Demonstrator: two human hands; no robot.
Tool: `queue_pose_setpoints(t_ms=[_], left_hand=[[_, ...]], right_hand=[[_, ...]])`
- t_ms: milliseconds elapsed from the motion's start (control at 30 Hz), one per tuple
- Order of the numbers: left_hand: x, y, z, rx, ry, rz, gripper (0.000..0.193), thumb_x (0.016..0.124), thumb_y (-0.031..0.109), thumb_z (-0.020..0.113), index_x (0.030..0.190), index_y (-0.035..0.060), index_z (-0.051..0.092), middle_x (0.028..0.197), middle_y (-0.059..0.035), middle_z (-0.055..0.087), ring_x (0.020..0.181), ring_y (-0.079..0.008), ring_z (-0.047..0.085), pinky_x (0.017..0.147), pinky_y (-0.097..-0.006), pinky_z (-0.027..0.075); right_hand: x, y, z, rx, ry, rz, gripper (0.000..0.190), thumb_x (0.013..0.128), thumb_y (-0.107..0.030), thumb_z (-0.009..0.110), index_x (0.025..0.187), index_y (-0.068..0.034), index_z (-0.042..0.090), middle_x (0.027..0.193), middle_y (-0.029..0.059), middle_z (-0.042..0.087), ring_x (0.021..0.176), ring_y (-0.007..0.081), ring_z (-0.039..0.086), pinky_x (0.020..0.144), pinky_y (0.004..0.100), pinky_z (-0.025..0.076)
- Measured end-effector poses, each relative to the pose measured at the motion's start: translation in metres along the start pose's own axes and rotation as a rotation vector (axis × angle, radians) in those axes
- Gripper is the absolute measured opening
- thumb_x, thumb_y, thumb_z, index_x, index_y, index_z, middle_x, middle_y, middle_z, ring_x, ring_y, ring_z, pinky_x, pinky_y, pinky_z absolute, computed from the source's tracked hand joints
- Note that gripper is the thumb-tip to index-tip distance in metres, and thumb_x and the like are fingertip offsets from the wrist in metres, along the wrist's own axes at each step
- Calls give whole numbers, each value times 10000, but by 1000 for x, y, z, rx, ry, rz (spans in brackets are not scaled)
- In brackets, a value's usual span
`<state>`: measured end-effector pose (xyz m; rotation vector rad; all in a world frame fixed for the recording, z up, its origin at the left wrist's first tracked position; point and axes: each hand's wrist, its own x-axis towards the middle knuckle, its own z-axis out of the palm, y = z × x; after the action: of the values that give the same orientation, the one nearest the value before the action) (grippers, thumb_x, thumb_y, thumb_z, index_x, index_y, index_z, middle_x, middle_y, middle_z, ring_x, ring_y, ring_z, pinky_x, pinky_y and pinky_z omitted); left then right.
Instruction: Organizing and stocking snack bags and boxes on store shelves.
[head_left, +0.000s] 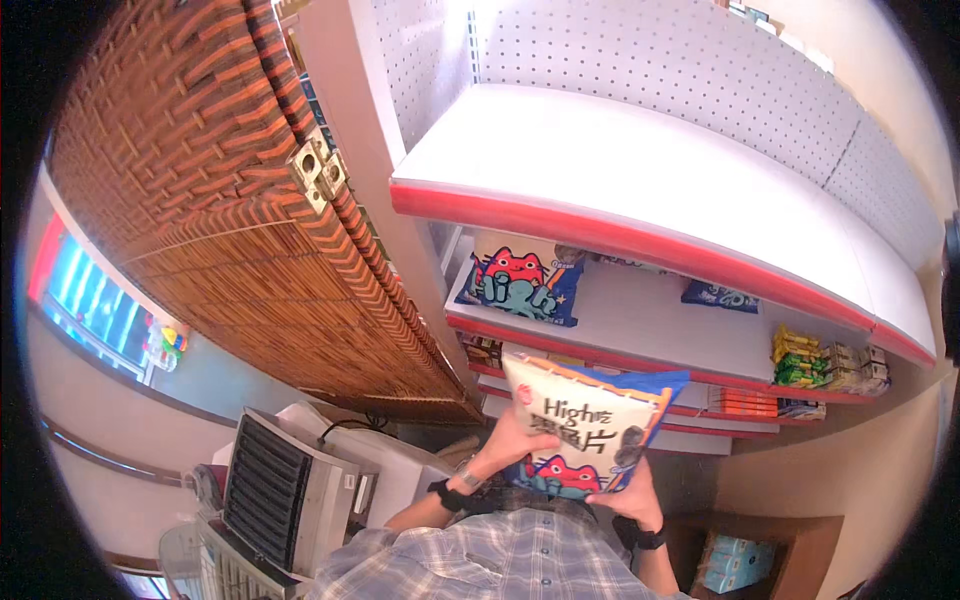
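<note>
Between my two hands, in front of my chest, is a puffed snack bag (577, 420) in cream and blue with a red cartoon cat on it. My left hand (510, 446) grips its left side, thumb across the front. The lower right side is held by my right hand (634, 495). Past the bag stands a white metal shelf unit with red front edges. A similar snack bag (521, 285) lies at the left end of its second shelf (622, 315). Another blue bag (720, 296) sits farther right on that level, partly hidden under the upper shelf (637, 157).
A woven rattan screen (225, 225) with metal hinges stands close on the left. Below it is a grey machine with a black grille (270, 495). Yellow and green packets (799, 356) and orange boxes (742, 401) occupy the right shelves. Blue packs (739, 562) sit in a wooden cubby.
</note>
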<state>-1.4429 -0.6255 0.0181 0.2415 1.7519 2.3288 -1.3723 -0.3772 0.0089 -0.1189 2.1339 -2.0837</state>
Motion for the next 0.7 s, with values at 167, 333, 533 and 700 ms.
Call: queue_pose_setpoints(t_ms=[167,333,533,700], left_hand=[[-19,-15,-21,210,185,26,460,687,88,866,1085,-23,664,1023,-81,726,928,-140,675,840,-306,538],[-21,-6,-25,128,243,32,523,667,31,847,1141,-23,631,1068,-93,707,982,-165,662,883,-325,526],[-40,-15,-55,100,140,267,693,857,352,691,1379,-16,423,1319,-126,567,1185,-222,565,1008,-365,453],[-47,-9,-73,-43,267,150,720,1011,609,301,1329,-10,482,1193,-167,647,1049,-242,653,850,-363,530]], right_hand=[[12,-9,26,44,-216,102,1009,556,-141,966,1366,33,391,1302,135,575,1190,209,552,1027,373,450],[20,-21,27,38,-158,119,743,634,-169,924,1246,20,547,1188,117,656,1086,190,622,954,353,497],[46,-96,-3,116,-329,-25,732,752,-104,826,1372,-21,447,1326,127,570,1158,207,586,989,378,494],[43,-200,-8,-238,-157,-371,674,723,-93,861,1309,-21,535,1214,86,652,1076,216,637,950,384,514]])
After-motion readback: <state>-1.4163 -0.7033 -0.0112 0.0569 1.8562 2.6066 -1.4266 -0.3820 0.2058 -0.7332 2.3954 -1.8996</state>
